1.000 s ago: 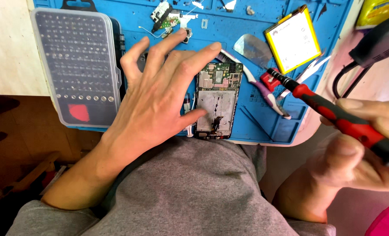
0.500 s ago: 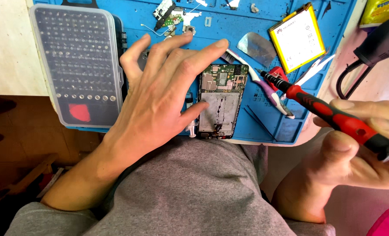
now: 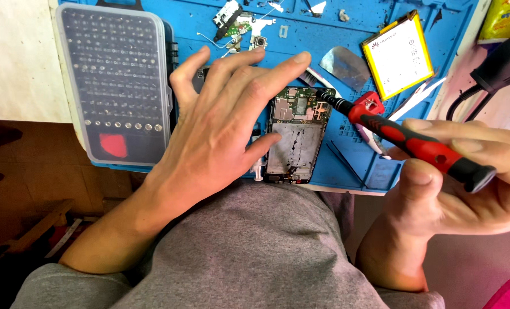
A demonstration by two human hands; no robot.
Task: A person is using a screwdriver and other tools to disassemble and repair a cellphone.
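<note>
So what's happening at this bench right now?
A person is at work on an opened phone lying on a blue work mat. The left hand rests spread over the phone's left side, thumb against its edge. The right hand holds a red-and-black screwdriver, its tip at the phone's upper right corner. A clear case of screwdriver bits lies at the left, a yellow-edged battery at the upper right.

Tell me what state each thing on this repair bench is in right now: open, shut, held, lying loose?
Opened phone: back off, circuit board bare, flat on the mat.
Left hand: spread, thumb against the phone's edge.
Right hand: gripping the screwdriver.
Red-and-black screwdriver: held, tip at the phone's upper edge.
Bit case: clear lid shut.
Yellow-edged battery: out of the phone, lying loose.
Blue mat: flat, strewn with small parts.
</note>
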